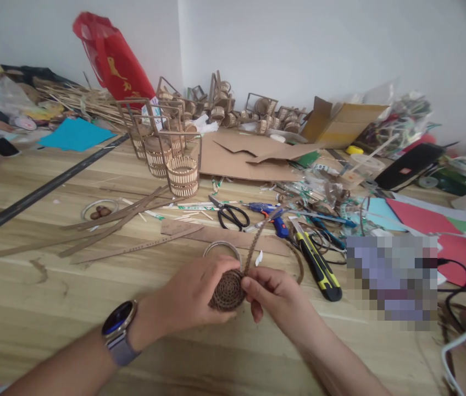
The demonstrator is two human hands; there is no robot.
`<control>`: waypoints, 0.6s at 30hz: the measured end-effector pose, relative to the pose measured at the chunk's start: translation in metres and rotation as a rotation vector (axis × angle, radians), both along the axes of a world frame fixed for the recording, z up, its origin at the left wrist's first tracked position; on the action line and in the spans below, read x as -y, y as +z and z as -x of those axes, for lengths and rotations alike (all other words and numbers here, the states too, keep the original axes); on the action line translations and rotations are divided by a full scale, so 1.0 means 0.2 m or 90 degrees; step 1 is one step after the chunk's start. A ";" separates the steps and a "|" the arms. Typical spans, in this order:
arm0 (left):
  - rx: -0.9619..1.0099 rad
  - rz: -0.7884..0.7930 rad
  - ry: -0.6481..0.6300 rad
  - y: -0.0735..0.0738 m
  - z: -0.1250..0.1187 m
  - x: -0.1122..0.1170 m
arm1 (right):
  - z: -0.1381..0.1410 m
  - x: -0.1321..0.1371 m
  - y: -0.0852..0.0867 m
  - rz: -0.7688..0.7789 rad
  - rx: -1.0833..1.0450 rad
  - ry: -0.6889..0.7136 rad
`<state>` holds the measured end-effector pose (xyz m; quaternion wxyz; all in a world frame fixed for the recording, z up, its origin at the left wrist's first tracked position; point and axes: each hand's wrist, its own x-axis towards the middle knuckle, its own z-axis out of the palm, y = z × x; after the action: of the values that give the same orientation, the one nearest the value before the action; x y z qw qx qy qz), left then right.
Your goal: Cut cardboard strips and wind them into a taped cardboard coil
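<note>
My left hand (189,294), with a watch on the wrist, grips a brown spiral coil of corrugated cardboard strip (227,290) from its left side. My right hand (276,297) pinches the coil's right edge, where the loose strip tail (253,247) rises up and away towards the scissors. Both hands hover just above the wooden table (93,308). A clear tape ring (221,248) lies right behind the coil.
Black scissors (233,215), a blue glue gun (272,215) and a yellow-black utility knife (319,267) lie behind my hands. Small woven baskets (182,176), cardboard sheets (249,157), long cardboard strips (105,231), a red bag (113,58) and coloured paper (443,231) crowd the table.
</note>
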<state>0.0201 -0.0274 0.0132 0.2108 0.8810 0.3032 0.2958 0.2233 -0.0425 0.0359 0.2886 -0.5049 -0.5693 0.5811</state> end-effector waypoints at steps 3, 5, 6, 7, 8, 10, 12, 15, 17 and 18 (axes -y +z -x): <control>0.010 -0.026 0.072 -0.02 -0.02 0.01 | 0.03 0.00 -0.01 -0.004 -0.034 -0.071; 0.001 -0.009 0.091 -0.03 -0.04 0.01 | 0.04 0.01 -0.02 0.004 -0.052 -0.084; -0.003 0.000 0.094 -0.02 -0.04 0.01 | 0.05 0.01 -0.02 0.011 -0.058 -0.080; -0.006 0.007 0.092 -0.02 -0.04 0.01 | 0.05 0.01 -0.03 0.018 -0.063 -0.072; -0.007 0.012 0.084 -0.01 -0.04 0.01 | 0.04 0.01 -0.03 0.026 -0.067 -0.059; -0.010 0.018 0.055 0.00 -0.04 0.00 | 0.03 0.01 -0.03 0.035 -0.065 -0.031; -0.016 0.024 0.023 0.02 -0.03 -0.01 | 0.01 0.01 -0.03 0.033 -0.052 0.000; -0.043 0.029 -0.025 0.02 -0.01 -0.01 | -0.02 0.00 -0.03 0.022 -0.022 0.049; -0.074 0.029 -0.052 0.02 0.00 -0.01 | -0.03 -0.01 -0.03 0.018 -0.003 0.078; -0.094 0.029 -0.065 0.02 0.01 -0.01 | -0.03 -0.01 -0.03 0.017 0.007 0.089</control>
<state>0.0184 -0.0256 0.0174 0.2223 0.9097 0.2793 0.2123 0.2299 -0.0413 0.0304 0.2376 -0.4709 -0.5972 0.6043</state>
